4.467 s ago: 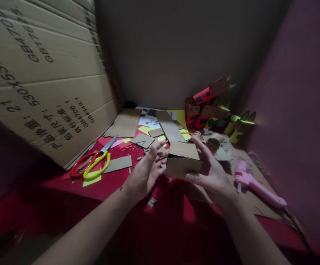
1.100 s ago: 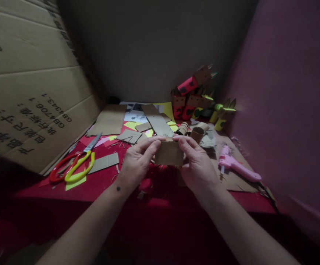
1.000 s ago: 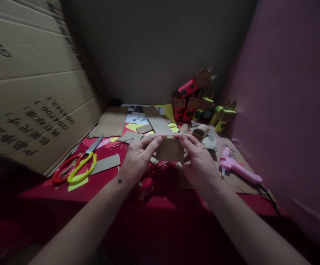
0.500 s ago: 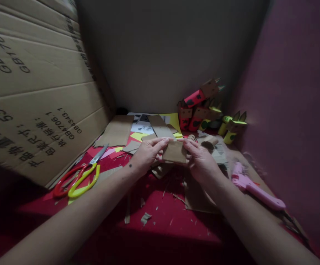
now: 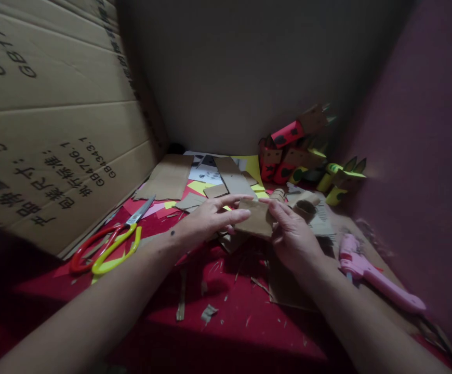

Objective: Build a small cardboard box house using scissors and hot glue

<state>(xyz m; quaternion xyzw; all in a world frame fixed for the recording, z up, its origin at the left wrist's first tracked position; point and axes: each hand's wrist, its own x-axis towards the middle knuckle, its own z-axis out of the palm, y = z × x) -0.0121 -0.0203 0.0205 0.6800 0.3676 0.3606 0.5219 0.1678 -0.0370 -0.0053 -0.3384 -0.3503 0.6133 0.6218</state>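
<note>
A small piece of brown cardboard is held up in the middle of the head view. My right hand pinches its right edge between thumb and fingers. At its left edge is my left hand, fingers apart, the thumb tip against or just in front of the card; whether it touches is unclear. Below the hands, a larger cardboard sheet lies on the red tabletop. A cardboard tube sits just behind my right hand.
Red and yellow scissors lie at left beside a big carton. On the right is a pink glue gun. Red and yellow paper figures stand at the back right. Flat cardboard and scraps lie around.
The left hand has loosened from the card's left edge, its fingers spreading. The card now tilts down to the right, still in the right hand. The view has shifted slightly.
</note>
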